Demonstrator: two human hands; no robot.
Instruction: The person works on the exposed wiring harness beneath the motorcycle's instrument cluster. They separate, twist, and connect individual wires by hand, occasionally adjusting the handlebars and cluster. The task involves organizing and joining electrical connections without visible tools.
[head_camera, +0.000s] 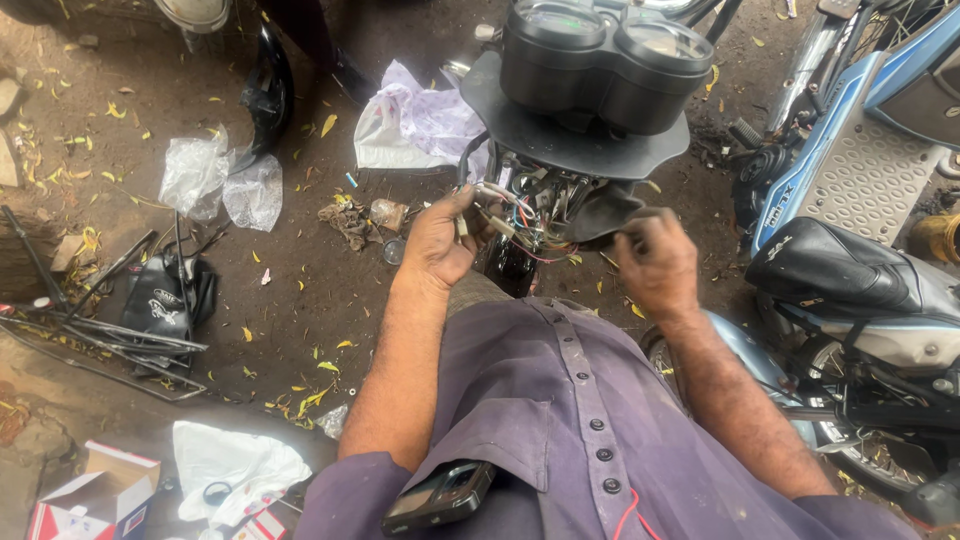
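Seen from the head cam, both hands work at the wiring bundle (520, 215) that hangs just below the black instrument cluster (605, 60) of a stripped motorbike. The cluster sits on a flat black mounting plate (560, 135); wires (red, white, yellow, black) spill out right under that plate.

Left hand (438, 240): just below-left of the plate, fingers closed around a few wires and what looks like a small pale connector (462, 226). The view is tight there, so probably a connector, can't be sure. Grip clamped on the wires.

Right hand (655, 262): below-right of the plate, fingers curled shut on a black rubber boot or sleeve (600, 215) that runs back into the bundle. Grip together on it.

Person wears a purple buttoned shirt (560, 420); a dark phone (440, 497) sticks out of the pocket, well below the plate.

Around: dirt ground (300, 290) strewn w/ yellow leaves. Left of the cluster, a white-purple cloth (415, 125), clear plastic bags (225, 180) farther left, then a black bag w/ metal rods (160, 300) near the frame's left edge. Bottom left: a red-white carton (95, 495) and a white plastic bag (235, 465). Right of the cluster, a blue motorbike (850, 180) w/ black seat (850, 270).
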